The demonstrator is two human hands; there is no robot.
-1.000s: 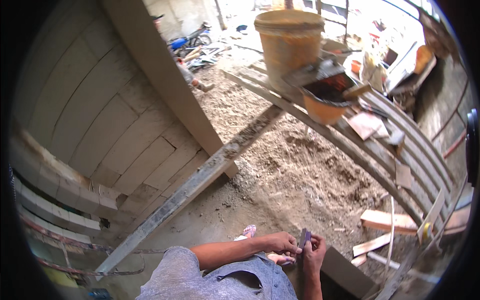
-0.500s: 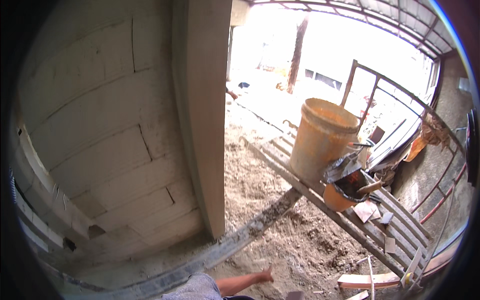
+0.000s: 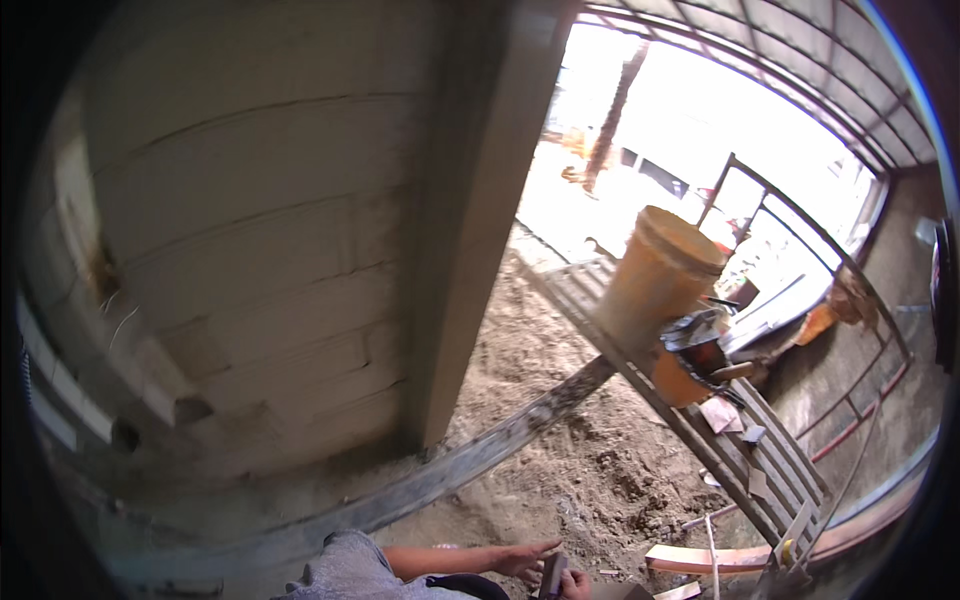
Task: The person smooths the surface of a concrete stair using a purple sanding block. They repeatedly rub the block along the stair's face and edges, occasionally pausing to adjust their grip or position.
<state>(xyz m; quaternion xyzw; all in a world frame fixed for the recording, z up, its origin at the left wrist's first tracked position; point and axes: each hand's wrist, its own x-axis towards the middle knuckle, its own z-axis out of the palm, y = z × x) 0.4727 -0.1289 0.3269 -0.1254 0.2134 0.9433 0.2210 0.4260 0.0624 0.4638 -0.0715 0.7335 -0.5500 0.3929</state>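
Note:
My left arm in a grey sleeve reaches in from the lower edge. My left hand (image 3: 522, 561) is open, its fingers stretched out next to a dark, flat-sided object (image 3: 551, 576) whose kind I cannot make out. Only a few fingers of my right hand (image 3: 574, 584) show at the bottom edge, closed on that object. The rest of the hand and the object's lower end are cut off.
Right of the hands, a slatted metal platform (image 3: 735, 455) holds a tall dirty bucket (image 3: 655, 275) and a small orange pail (image 3: 683, 378). Sandy soil (image 3: 590, 470) lies below. A block wall (image 3: 250, 260) ends in a pillar (image 3: 490, 220). Wood strips (image 3: 700, 558) lie near the platform's lower end.
The view has tilted, and the wall and pillar now lean. My left hand's fingers have come close to the dark object, which has risen further into view with my right hand's fingers.

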